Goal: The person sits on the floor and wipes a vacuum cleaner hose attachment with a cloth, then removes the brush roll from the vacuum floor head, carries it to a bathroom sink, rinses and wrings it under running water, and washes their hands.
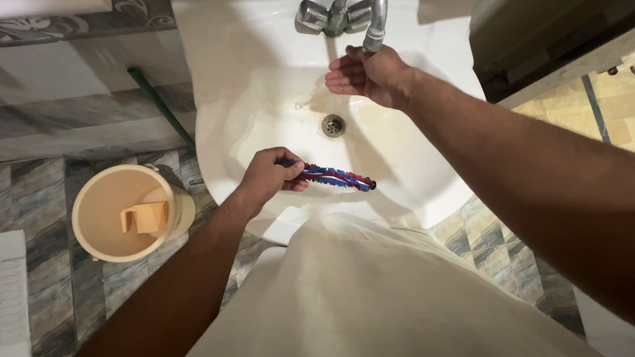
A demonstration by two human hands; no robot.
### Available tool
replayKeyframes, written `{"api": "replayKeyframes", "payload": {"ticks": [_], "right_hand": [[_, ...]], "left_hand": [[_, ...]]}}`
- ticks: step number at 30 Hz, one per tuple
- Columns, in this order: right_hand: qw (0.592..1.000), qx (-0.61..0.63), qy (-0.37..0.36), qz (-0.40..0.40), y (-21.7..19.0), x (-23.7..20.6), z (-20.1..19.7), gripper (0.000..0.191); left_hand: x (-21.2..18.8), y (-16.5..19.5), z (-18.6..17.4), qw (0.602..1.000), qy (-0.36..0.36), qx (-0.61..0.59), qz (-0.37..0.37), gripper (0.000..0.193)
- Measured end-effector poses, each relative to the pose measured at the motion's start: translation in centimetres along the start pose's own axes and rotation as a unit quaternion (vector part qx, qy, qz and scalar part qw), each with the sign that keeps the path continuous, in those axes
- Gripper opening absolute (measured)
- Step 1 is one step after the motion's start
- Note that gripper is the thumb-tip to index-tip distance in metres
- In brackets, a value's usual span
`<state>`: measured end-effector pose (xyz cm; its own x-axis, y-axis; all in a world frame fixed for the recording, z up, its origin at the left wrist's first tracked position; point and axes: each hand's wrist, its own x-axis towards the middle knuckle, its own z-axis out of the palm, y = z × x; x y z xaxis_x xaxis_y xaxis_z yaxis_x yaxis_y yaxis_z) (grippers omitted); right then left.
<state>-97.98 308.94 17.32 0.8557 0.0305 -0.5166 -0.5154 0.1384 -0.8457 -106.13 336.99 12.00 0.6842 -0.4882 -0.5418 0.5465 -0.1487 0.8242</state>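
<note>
Pale cloth of the person's garment [370,291] fills the near edge of the view, and both forearms reach out past it over the white sink [436,192]. Left hand [268,177] is curled closed round one end of a roller brush [334,178] with spiralling red and blue bristles; thumb and fingers wrap its dark end, so the brush sticks out from the fist toward the right, its long axis lying nearly level across the near side of the basin, its far tip close above the porcelain. Whether that tip touches the basin cannot be told. Right hand [367,73] is open and cupped, palm up, just beneath the spout of the metal tap [370,23], holding nothing. Between the two hands, well apart from each, sits the drain [333,124]. Off to the left, on the tiled floor [46,192], stands a cream bucket [99,235] with a mug [145,217] in it
</note>
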Motion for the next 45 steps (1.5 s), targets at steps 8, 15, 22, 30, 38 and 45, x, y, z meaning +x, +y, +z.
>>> {"api": "replayKeyframes", "payload": {"ticks": [8,15,22,30,38,45], "right_hand": [[0.985,-0.019,-0.141,0.093,-1.5,-0.8,0.2,0.048],[0.977,-0.129,-0.128,0.113,-2.4,-0.4,0.8,0.044],[0.970,-0.180,-0.105,0.125,-2.5,0.1,0.2,0.042],[0.979,-0.139,-0.108,0.105,-2.0,0.5,0.0,0.040],[0.932,-0.297,-0.116,0.175,-2.4,-0.6,0.5,0.041],[0.992,-0.047,-0.067,0.093,-1.0,0.1,-0.1,0.039]], "left_hand": [[0.1,0.4,0.6,1.000,0.009,0.001,0.003,0.013],[0.0,0.2,1.1,1.000,0.015,-0.010,0.005,0.013],[0.0,0.1,1.1,1.000,0.025,-0.009,0.000,0.012],[0.2,0.3,1.0,1.000,0.029,-0.004,-0.005,0.013],[0.2,0.6,0.9,0.999,0.031,-0.002,-0.008,0.013],[0.6,0.9,1.0,0.999,0.033,0.009,-0.015,0.013]]}}
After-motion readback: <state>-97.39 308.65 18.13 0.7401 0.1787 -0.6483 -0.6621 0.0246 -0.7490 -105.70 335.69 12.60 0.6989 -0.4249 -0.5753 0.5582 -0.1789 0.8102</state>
